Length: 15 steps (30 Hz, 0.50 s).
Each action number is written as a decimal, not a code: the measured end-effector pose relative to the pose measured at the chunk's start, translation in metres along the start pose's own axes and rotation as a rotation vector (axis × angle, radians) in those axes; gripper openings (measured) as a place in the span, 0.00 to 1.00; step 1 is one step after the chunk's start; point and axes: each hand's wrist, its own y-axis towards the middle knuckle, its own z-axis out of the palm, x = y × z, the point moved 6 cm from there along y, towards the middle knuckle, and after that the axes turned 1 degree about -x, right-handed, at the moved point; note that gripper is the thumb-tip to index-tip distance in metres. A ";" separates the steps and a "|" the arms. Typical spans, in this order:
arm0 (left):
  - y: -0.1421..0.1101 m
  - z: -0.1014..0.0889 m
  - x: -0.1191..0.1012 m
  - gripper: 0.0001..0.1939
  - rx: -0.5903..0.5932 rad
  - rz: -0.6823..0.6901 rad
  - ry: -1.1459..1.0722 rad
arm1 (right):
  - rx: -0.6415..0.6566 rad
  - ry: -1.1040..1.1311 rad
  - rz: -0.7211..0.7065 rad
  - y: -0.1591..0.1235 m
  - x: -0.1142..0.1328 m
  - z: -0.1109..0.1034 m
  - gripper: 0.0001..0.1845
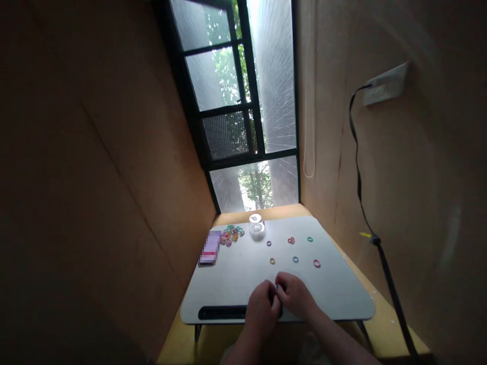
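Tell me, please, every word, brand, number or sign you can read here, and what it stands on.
No text can be read.
Purple object: pixelated, unreadable.
Jar lid: a dark spot, too small to make out.
Wall socket: any markings too blurred.
Coloured bands: no lettering visible.

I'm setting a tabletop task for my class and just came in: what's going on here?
A person has the left hand and right hand together over the near edge of a white table, fingertips meeting at a small bluish thing, too small to make out. Beyond them, small coloured rings lie apart in two loose rows. A mixed-colour pile lies at the far left, beside a clear jar.
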 end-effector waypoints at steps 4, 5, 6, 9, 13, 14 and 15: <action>0.000 0.000 0.000 0.02 0.002 -0.001 0.008 | -0.002 -0.003 -0.006 0.001 -0.002 0.001 0.05; 0.000 0.000 0.000 0.02 0.003 0.000 0.008 | -0.001 -0.003 -0.007 0.001 -0.002 0.001 0.05; 0.000 0.000 -0.001 0.02 0.004 0.001 0.007 | 0.000 -0.003 -0.007 0.001 -0.002 0.001 0.05; 0.000 -0.002 -0.003 0.02 0.006 0.004 0.002 | 0.001 -0.003 -0.008 0.000 -0.002 0.001 0.05; -0.001 -0.003 -0.004 0.03 0.012 0.001 -0.007 | -0.006 0.001 -0.009 -0.001 -0.001 0.000 0.05; -0.001 -0.003 -0.004 0.03 0.014 0.001 -0.012 | -0.008 0.003 -0.008 -0.001 -0.001 0.000 0.05; -0.001 -0.002 -0.004 0.03 0.016 0.000 -0.015 | -0.008 0.005 -0.006 -0.001 -0.001 0.000 0.05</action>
